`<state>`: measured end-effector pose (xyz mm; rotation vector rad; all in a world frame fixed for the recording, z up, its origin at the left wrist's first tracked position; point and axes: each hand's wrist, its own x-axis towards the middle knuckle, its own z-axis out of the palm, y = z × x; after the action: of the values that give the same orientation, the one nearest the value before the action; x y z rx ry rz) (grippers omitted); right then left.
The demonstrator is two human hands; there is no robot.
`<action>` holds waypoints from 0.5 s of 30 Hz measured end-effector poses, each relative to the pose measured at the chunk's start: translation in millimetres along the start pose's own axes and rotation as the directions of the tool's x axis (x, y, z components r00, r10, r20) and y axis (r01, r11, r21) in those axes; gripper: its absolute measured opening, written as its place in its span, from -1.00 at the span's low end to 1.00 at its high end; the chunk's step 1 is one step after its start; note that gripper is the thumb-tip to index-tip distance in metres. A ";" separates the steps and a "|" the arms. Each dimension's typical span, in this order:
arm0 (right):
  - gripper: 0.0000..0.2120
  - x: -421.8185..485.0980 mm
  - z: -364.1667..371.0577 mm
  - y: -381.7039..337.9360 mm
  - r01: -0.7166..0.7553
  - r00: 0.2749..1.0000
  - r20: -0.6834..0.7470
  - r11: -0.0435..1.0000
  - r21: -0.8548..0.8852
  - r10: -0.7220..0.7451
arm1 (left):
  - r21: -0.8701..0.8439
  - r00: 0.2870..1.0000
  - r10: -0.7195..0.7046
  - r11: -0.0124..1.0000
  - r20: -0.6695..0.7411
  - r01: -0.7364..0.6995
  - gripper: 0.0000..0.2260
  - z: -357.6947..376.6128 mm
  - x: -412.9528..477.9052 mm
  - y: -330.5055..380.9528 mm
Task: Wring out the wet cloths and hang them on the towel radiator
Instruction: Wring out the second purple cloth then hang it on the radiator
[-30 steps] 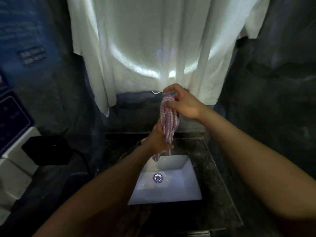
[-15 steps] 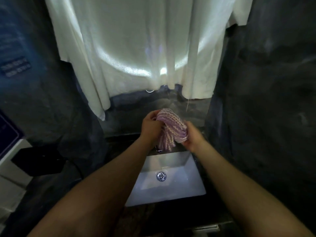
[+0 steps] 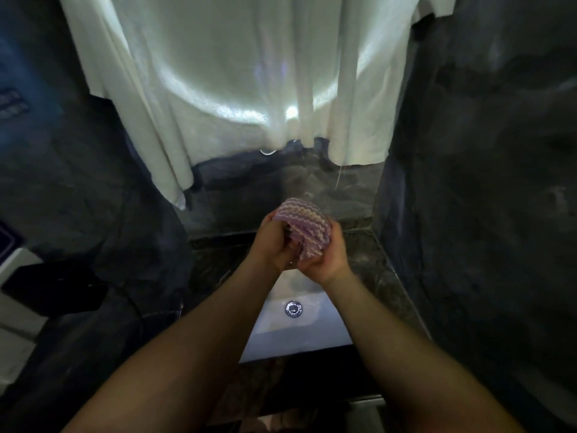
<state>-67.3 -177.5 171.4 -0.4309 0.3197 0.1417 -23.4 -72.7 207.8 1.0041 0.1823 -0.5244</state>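
Above the white sink [image 3: 299,334], the left hand [image 3: 274,242] and the right hand [image 3: 326,259] squeeze a bunched purple-and-white striped cloth [image 3: 307,223] between them. Fingers of both hands curl tightly round it, with the palms close together. A chrome drain [image 3: 293,308] sits below. Behind, a white towel [image 3: 237,89] hangs over the dark stone desk [image 3: 385,285]. At far left a blue panel [image 3: 12,103] carries writing too blurred to read.
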 end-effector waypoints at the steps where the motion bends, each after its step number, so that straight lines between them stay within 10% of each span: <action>1: -0.48 2.7 0.9 -1.2 0.003 1.000 -0.015 1.000 -0.003 -0.003 | 0.023 1.000 0.025 0.999 0.019 -0.025 -0.42 -1.6 -2.8 3.3; 9: -0.54 15.7 -4.6 -28.9 -0.212 0.962 -0.232 0.931 -0.296 0.146 | 0.257 0.929 0.016 0.959 0.370 -0.119 -0.05 -40.9 -4.6 20.8; 15: -0.66 18.8 -9.1 -52.7 -0.337 0.919 -0.316 0.884 -0.323 0.235 | 0.435 0.933 0.006 0.884 0.361 -0.174 -0.35 -58.1 1.1 20.0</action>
<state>-41.4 -227.5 177.7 -0.7833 0.6314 0.4448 -7.2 -15.7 191.4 1.3546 -0.3270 -0.6682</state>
